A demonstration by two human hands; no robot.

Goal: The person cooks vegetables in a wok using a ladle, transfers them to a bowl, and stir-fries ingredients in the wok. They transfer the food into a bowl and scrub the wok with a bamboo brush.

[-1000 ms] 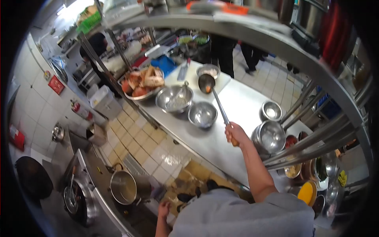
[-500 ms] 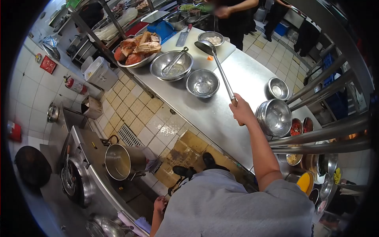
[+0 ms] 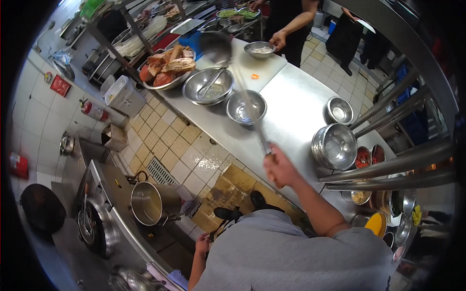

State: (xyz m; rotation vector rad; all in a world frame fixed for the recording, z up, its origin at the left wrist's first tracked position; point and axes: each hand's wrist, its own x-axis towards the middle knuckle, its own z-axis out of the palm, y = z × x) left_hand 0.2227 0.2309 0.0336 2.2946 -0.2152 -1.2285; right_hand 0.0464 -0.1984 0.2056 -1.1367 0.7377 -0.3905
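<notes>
Above the steel counter (image 3: 296, 104) — blurred ladle (image 3: 216, 48) in right hand (image 3: 280, 167) — fingers clamped around its handle.

Commercial kitchen. Steel counter (image 3: 296, 104) with metal bowls (image 3: 246, 107), cutting board (image 3: 272, 72). Wok (image 3: 98, 232) and stockpot (image 3: 146, 203) opposite. Tiled floor (image 3: 158, 131) with drain grate (image 3: 160, 172); extinguisher (image 3: 94, 110) by wall. Co-worker (image 3: 286, 29) in black across counter.

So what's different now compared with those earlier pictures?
The right hand has swung the ladle leftward, away from the bowl of white food, and its head is blurred. A co-worker's hand has come down to that bowl's rim. The right hand still grips the handle; the orange piece stayed on the cutting board.
</notes>
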